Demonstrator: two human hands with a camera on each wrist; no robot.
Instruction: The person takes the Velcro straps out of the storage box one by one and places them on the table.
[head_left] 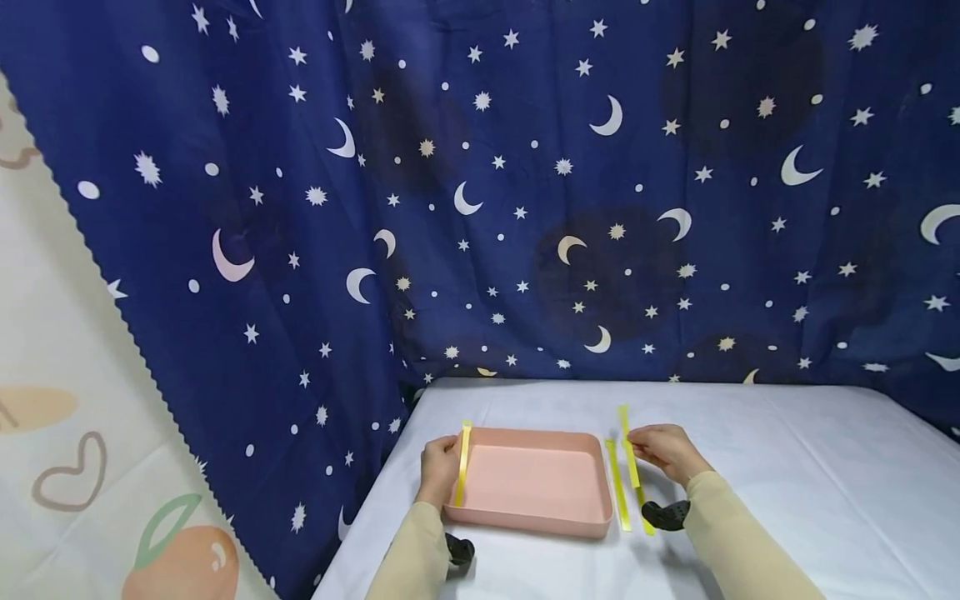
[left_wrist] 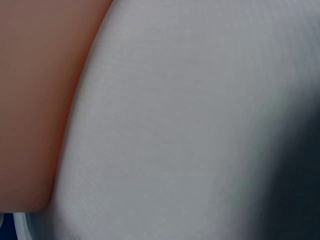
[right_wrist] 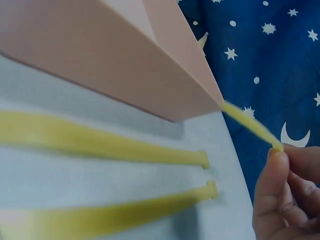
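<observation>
In the head view, a shallow pink tray (head_left: 536,483) stands on the table. At its left side my left hand (head_left: 438,471) pinches a flat yellow strip (head_left: 462,467) that runs along the tray's left rim; the thumb's exact place is hidden. Beyond the tray's right side, my right hand (head_left: 667,450) pinches another yellow strip (head_left: 627,446) between thumb and fingertips, clearer in the right wrist view, where the hand (right_wrist: 287,195) is at the right edge. Two more yellow strips (right_wrist: 100,142) with small tabbed ends lie beside the tray. The left wrist view shows only the tray wall (left_wrist: 35,100) and cloth.
White cloth (head_left: 810,467) covers the table. Behind it hangs a dark blue curtain (head_left: 525,208) printed with moons and stars, and a cream patterned curtain (head_left: 67,350) hangs at the left. A black device (head_left: 666,515) is on the right wrist.
</observation>
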